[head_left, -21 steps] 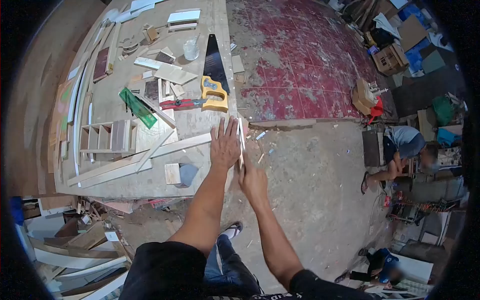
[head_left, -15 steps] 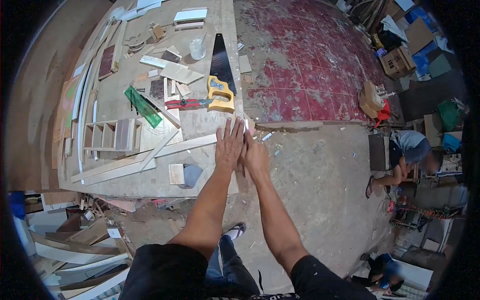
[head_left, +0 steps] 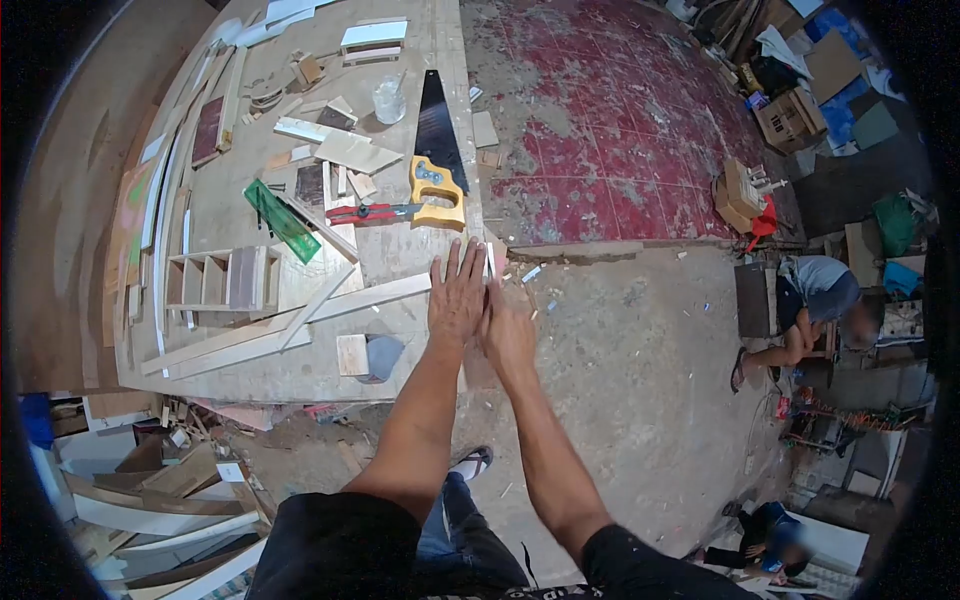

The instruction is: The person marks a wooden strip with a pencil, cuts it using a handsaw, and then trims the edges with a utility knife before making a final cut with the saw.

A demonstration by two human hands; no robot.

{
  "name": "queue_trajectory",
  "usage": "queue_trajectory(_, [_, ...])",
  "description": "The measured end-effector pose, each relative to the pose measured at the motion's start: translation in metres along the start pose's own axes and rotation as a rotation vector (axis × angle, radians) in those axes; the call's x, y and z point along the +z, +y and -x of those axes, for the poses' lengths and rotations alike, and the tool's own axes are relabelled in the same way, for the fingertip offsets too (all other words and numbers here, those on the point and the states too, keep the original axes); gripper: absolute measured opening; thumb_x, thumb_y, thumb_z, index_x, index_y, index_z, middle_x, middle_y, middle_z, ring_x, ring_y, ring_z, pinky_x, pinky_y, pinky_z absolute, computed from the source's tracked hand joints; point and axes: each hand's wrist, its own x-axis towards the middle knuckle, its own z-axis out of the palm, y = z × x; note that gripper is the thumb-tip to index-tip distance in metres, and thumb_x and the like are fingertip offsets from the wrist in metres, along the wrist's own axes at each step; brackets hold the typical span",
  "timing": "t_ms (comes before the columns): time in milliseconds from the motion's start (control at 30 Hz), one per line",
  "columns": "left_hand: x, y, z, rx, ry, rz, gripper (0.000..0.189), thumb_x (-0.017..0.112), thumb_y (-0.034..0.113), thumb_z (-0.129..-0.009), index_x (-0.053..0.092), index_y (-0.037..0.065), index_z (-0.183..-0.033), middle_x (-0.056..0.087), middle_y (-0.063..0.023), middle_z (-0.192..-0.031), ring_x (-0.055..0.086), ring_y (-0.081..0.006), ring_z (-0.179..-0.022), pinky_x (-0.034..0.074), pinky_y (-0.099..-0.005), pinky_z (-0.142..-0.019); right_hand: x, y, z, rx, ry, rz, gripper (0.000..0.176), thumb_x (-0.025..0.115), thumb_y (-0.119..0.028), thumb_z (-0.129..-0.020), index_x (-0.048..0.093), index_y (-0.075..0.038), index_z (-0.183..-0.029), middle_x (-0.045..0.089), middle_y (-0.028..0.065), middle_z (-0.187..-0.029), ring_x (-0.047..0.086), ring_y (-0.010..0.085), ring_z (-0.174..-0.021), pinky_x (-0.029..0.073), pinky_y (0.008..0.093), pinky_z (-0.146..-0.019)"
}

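Note:
My left hand (head_left: 458,300) lies flat with fingers spread on the end of a long pale wood strip (head_left: 375,296), at the right edge of the worktable (head_left: 400,385). Beside it, my right hand (head_left: 508,325) is closed at the table edge, against the strip's end; what it grips is hidden. Just beyond my fingers lies a handsaw (head_left: 437,150) with a yellow handle, its blade pointing away. A red and grey tool (head_left: 372,213) touches the saw handle. A wood block (head_left: 352,355) sits left of my left forearm.
A small slotted wooden rack (head_left: 225,278), a green plastic piece (head_left: 283,222), wood offcuts (head_left: 358,152) and a clear jar (head_left: 389,99) are on the table. Two people sit at the right, one (head_left: 820,290) bent forward, another (head_left: 772,540) lower down. Scrap wood (head_left: 150,510) is piled at lower left.
My right hand has shifted slightly towards me along the table edge. My left hand stays pressed on the strip. The view has moved a little.

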Motion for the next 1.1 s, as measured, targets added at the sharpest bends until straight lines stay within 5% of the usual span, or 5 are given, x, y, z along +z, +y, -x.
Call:
queue_trajectory(200, [-0.017, 0.003, 0.001, -0.013, -0.09, -0.01, 0.071, 0.049, 0.033, -0.101, 0.023, 0.013, -0.163, 0.018, -0.0023, -0.172, 0.017, -0.0257, -0.158, 0.015, -0.0532, -0.125, -0.02, -0.016, 0.02, 0.141, -0.173, 0.097, 0.051, 0.056, -0.019, -0.095, 0.055, -0.006, -0.143, 0.068, 0.0276, -0.074, 0.07, 0.0437, -0.067, 0.055, 0.0525, -0.059])
queue_trajectory(333, [-0.002, -0.002, -0.002, 0.031, -0.069, -0.264, 0.071, 0.048, 0.033, -0.101, 0.023, 0.012, -0.163, 0.018, -0.0032, -0.172, 0.015, -0.0262, -0.158, 0.014, -0.0533, -0.125, 0.018, 0.006, -0.014, -0.033, 0.037, 0.032, 0.049, 0.056, -0.025, -0.098, 0.055, -0.009, -0.145, 0.066, 0.0257, -0.067, 0.068, 0.0416, -0.058, 0.052, 0.0548, -0.053])
queue_trajectory(533, [-0.019, 0.004, -0.002, -0.039, -0.07, 0.07, 0.065, 0.045, 0.031, -0.101, 0.03, 0.009, -0.161, 0.024, -0.0053, -0.17, 0.019, -0.0272, -0.157, 0.015, -0.0532, -0.124, -0.023, -0.012, 0.05, 0.13, -0.172, 0.089, 0.052, 0.056, -0.026, -0.097, 0.052, -0.006, -0.144, 0.069, 0.0258, -0.073, 0.07, 0.0426, -0.066, 0.054, 0.0531, -0.059])
queue_trajectory(833, [-0.011, 0.005, -0.003, -0.05, -0.083, 0.016, 0.068, 0.045, 0.036, -0.102, 0.025, 0.013, -0.163, 0.022, -0.0034, -0.171, 0.016, -0.0266, -0.158, 0.014, -0.0522, -0.125, -0.015, 0.001, 0.068, 0.044, -0.055, 0.062, 0.057, 0.058, -0.022, -0.096, 0.049, -0.012, -0.151, 0.066, 0.0233, -0.065, 0.066, 0.04, -0.054, 0.051, 0.0516, -0.053])
queue_trajectory(1100, [-0.013, -0.001, -0.006, -0.018, -0.099, -0.009, 0.067, 0.043, 0.03, -0.101, 0.025, 0.012, -0.163, 0.021, -0.0032, -0.171, 0.015, -0.0267, -0.158, 0.014, -0.0525, -0.125, 0.009, 0.007, -0.003, -0.027, 0.076, -0.039, 0.047, 0.056, -0.019, -0.096, 0.056, -0.01, -0.142, 0.069, 0.0269, -0.076, 0.069, 0.0437, -0.065, 0.054, 0.0545, -0.059])
